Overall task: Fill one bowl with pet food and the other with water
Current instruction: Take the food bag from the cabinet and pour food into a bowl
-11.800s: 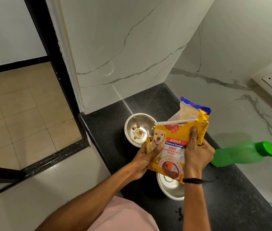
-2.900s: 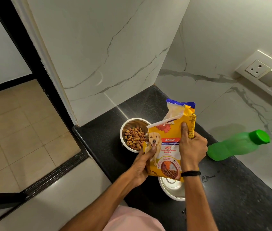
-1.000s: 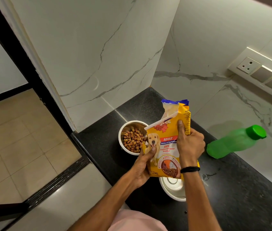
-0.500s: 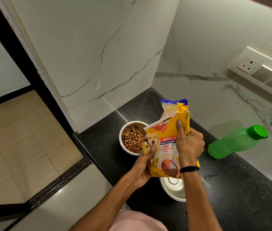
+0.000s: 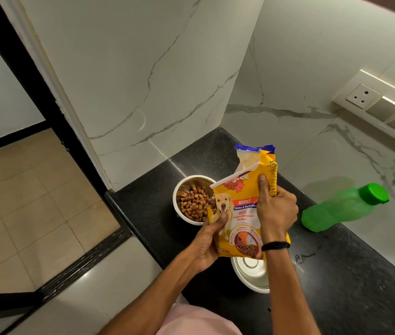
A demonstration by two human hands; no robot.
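A person's left hand (image 5: 207, 240) and right hand (image 5: 276, 211) both gripped a yellow pet food bag (image 5: 242, 213) beside a kibble-filled steel bowl (image 5: 192, 201) on the black counter (image 5: 336, 274).

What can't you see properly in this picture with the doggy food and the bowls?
All from the head view.
Near bowl: its far part is behind the food bag and the right arm; whether there is water inside cannot be told.
Far bowl: its right rim is behind the bag.
Green bottle: the tinted plastic hides the fill level.
Bag's brand name: the folded flap covers part of it.
Left hand: its fingers are hidden behind the bag.
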